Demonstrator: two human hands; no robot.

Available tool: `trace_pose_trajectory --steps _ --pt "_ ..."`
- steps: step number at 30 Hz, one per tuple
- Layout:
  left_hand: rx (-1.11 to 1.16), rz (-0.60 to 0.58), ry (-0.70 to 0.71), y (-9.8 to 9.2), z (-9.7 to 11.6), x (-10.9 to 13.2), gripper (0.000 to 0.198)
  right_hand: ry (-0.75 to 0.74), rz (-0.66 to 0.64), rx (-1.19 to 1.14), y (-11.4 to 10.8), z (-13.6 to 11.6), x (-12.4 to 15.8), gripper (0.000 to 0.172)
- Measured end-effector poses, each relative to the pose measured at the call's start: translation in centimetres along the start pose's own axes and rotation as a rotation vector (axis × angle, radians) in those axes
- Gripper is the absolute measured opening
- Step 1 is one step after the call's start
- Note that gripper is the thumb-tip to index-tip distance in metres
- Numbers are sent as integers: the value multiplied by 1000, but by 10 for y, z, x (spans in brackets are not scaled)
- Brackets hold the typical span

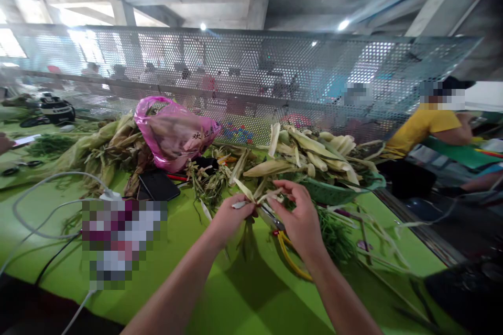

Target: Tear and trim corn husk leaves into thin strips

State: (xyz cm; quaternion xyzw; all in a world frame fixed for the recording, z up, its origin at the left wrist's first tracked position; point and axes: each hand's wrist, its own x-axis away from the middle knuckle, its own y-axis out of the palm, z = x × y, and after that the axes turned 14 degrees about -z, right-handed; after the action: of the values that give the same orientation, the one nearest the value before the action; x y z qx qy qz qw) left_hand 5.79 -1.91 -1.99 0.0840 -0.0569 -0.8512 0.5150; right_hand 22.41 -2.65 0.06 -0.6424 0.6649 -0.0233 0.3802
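Note:
Over the green table, my left hand closes around the base of a small bunch of corn husk strips, whose pale ends splay upward. A small white piece shows by its thumb, too small to name. Pinched between thumb and fingers of my right hand is a thin pale husk strip at the same bunch. Just beneath the right hand lies a cutting tool with yellow handles, its metal part partly covered by the hand. Behind the hands, corn husks heap over a green basket.
A pink plastic bag, a dark phone and more husks lie to the left. White cables cross the left side. Green sprigs lie right. A perforated metal partition stands behind; a person in yellow sits right.

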Motion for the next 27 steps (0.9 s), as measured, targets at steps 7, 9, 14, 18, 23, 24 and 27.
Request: trace_pose_trajectory --steps 7,9,14,18,23,24,27 --pt "204 155 68 -5 4 0 35 153 -201 -175 12 -1 3 30" --pt "243 180 61 -4 3 -1 36 194 -191 -300 16 -3 4 37" --pt "326 193 39 -2 2 -1 36 242 -263 -392 17 -4 4 32" --pt "344 207 35 -2 0 -3 38 261 -283 -350 18 2 5 31" --pt "350 189 42 -7 1 -4 40 291 -272 -384 19 5 4 33" --pt "328 176 35 -8 1 -3 38 284 -277 -366 18 4 3 32" --pt "177 135 39 -9 2 1 32 248 -288 -369 14 0 1 32"
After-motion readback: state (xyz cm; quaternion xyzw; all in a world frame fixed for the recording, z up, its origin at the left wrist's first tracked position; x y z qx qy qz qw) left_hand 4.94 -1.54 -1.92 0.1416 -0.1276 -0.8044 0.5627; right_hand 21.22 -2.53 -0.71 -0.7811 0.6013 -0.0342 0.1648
